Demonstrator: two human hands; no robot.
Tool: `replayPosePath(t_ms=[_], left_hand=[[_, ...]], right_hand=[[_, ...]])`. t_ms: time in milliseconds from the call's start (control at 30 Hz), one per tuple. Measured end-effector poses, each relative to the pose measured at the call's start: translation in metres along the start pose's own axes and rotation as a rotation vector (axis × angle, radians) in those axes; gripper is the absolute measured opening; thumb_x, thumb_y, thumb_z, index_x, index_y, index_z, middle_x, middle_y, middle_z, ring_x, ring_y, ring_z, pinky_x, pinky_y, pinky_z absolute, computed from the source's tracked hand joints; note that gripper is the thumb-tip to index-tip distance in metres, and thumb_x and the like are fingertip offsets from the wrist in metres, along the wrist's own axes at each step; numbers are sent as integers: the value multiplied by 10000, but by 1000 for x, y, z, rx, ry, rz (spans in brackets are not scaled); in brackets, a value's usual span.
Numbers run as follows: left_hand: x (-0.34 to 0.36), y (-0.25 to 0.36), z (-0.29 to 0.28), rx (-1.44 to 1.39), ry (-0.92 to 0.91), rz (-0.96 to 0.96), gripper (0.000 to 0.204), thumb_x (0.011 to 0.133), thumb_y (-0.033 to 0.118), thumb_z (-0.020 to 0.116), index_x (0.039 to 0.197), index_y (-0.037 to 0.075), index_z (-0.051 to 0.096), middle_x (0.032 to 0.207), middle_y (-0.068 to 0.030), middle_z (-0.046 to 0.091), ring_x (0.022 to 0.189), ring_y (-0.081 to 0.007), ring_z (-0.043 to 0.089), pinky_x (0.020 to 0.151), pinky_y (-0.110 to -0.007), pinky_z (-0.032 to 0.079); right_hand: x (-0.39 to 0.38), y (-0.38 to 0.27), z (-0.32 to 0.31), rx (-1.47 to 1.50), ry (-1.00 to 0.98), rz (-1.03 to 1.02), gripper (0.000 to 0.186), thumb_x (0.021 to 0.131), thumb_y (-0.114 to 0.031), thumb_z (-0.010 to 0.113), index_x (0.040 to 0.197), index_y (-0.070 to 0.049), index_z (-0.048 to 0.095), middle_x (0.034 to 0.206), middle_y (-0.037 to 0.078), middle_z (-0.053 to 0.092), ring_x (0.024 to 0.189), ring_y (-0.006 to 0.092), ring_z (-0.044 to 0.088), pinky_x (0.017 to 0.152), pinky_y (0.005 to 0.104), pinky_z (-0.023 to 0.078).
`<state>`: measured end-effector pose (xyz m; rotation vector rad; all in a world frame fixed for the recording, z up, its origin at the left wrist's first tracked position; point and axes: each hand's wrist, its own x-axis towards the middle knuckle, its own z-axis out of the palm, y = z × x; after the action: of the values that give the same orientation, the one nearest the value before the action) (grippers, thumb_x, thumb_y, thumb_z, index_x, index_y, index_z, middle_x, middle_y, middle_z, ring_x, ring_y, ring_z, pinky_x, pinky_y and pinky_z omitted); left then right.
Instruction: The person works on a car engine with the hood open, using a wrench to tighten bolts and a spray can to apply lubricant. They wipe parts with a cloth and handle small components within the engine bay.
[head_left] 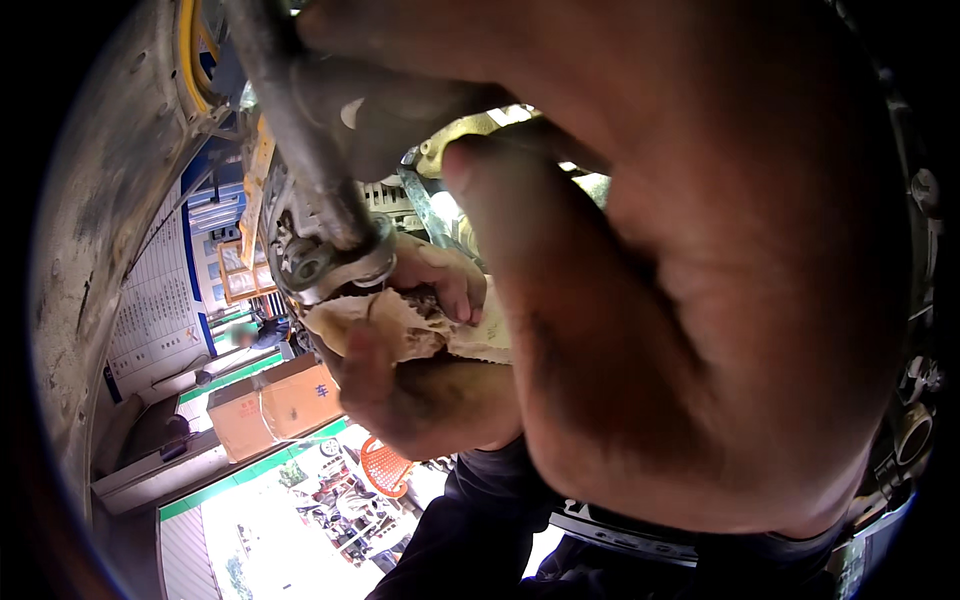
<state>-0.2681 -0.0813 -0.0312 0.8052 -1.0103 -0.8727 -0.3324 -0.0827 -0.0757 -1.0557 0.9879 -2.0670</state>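
Close up on the right, my right hand (690, 260) is curled, its fingertips reaching a grey metal bar (305, 130) and its thumb apart from it. Shadow hides how firmly the fingers close on the bar. The bar slants down to a round metal joint (340, 262). Below that joint, my left hand (440, 395) has its thumb against a torn, whitish cloth-like piece (400, 325), stained dark in the middle. More bare fingers (450, 280) lie over the upper edge of this piece; I cannot tell whose they are.
A rusty, pale metal panel (110, 190) curves along the left. Yellow tubing (190, 60) runs at upper left. Engine parts lie behind my hands. Beyond are a cardboard box (275, 405), an orange plastic basket (385, 468) and several loose parts on the bright floor.
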Motion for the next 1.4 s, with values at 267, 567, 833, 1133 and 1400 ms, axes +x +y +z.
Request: replayPosePath(t_ms=[267, 567, 833, 1133, 1400], left_hand=[[3, 12, -22, -393, 42, -419, 387, 909, 265, 475, 1136, -42, 539, 1040, -137, 608, 916, -199, 569, 808, -324, 435], [5, 1, -6, -416, 9, -514, 400, 970, 202, 394, 1282, -42, 458, 1209, -190, 560, 1114, -264, 542, 964, -392, 439], [7, 16, -23, -394, 4, -503, 417, 935, 94, 371, 1312, -65, 450, 1291, -225, 532, 1191, -299, 538, 997, -407, 452], [12, 2, -19, -382, -119, -332, 523, 753, -85, 561, 1269, -38, 495, 1237, -199, 579, 1133, -283, 586, 1006, -409, 460], [19, -2, -29, -150, -298, -104, 348, 760, -77, 707, 1091, -32, 609, 974, -138, 685, 847, -189, 668, 780, -286, 530]], right_hand=[[-30, 12, 2, -33, 118, 29, 415, 817, -26, 665, 1221, 24, 584, 989, 184, 690, 862, 226, 688, 749, 306, 528], [-14, 9, 2, -53, 4, 9, 413, 823, -55, 677, 1217, 28, 587, 979, 176, 696, 853, 210, 687, 741, 295, 526], [20, -14, -23, -6, -176, 34, 413, 828, -81, 688, 1214, 31, 589, 970, 169, 701, 845, 196, 686, 733, 286, 525], [59, -22, -28, -32, -323, 48, 417, 835, -109, 701, 1210, 34, 591, 960, 161, 707, 836, 180, 685, 724, 275, 523], [79, -41, -31, -1, -343, 130, 422, 840, -135, 712, 1207, 38, 593, 951, 154, 712, 828, 166, 684, 716, 266, 521]])
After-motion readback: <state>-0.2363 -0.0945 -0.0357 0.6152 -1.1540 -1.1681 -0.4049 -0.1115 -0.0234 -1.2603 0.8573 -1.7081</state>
